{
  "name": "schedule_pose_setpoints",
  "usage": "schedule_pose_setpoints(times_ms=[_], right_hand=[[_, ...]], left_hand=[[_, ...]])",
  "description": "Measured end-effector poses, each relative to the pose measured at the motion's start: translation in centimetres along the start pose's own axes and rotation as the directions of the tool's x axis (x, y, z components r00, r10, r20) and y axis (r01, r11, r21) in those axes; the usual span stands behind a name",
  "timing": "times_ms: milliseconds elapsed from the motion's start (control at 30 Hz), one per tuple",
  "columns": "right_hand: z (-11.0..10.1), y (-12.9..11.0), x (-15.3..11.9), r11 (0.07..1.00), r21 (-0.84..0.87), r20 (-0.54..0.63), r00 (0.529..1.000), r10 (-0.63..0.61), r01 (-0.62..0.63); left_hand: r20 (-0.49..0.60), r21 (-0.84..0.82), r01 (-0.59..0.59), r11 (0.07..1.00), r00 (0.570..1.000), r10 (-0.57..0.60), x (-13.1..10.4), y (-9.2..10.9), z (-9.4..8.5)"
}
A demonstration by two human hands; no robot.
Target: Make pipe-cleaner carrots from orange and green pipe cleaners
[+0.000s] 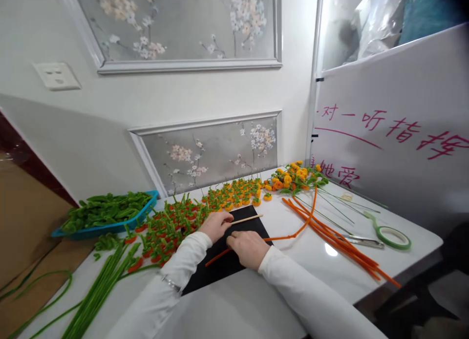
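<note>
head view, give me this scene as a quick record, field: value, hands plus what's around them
left hand: fingers on a thin wooden stick
right hand: closed around an orange strand that shows on both sides of it
under the hands: black mat on a white table
left side: blue tray heaped with green pieces; long green strands
beyond the mat: yellow flower pieces with green tops
right side: loose orange strands, metal tweezers, roll of green tape

The stick [247, 219] looks wooden, the orange stem [284, 238] fuzzy, the white tabletop [322, 261] glossy.
</note>
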State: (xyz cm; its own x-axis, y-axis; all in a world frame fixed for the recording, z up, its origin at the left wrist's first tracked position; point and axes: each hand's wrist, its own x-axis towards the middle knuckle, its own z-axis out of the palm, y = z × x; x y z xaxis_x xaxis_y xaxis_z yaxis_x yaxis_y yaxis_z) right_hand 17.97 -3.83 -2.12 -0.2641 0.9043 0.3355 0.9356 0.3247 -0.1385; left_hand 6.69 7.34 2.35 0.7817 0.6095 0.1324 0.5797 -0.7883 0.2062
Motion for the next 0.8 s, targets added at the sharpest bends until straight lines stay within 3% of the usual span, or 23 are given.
schedule_pose_setpoints(times_ms=[200,433,533,667,700,800], right_hand=[[-0.2,0.1,0.1,0.999,-0.031,0.021,0.999,0.033,-0.032],[-0.8,0.7,-0.2,1.000,0.014,-0.003,1.000,0.004,-0.004],[-1.8,0.9,-0.6,0.999,0.027,-0.051,0.998,0.022,-0.021],[-3.1,1.4,-1.2,0.991,0.135,-0.195,0.980,0.045,-0.019],[-3.2,1.7,-1.3,0.983,0.185,-0.251,0.966,0.055,-0.008],[-3.1,2.5,-1.3,0.923,0.378,-0.406,0.909,0.091,0.076]], left_hand=[[0.075,0.130,-0.012,0.991,0.997,0.003,4.0,0.6,2.7],[0.102,0.118,-0.024,0.993,0.995,0.012,4.2,1.0,2.7],[0.078,0.038,-0.011,0.999,0.997,0.008,1.9,0.9,1.4],[0.106,-0.125,0.042,0.991,0.994,-0.029,-3.7,-0.2,-0.2],[0.116,-0.252,0.114,0.961,0.989,-0.087,-5.1,-0.4,-0.3],[0.196,-0.530,0.185,0.828,0.976,-0.093,-8.4,-0.5,-0.3]])
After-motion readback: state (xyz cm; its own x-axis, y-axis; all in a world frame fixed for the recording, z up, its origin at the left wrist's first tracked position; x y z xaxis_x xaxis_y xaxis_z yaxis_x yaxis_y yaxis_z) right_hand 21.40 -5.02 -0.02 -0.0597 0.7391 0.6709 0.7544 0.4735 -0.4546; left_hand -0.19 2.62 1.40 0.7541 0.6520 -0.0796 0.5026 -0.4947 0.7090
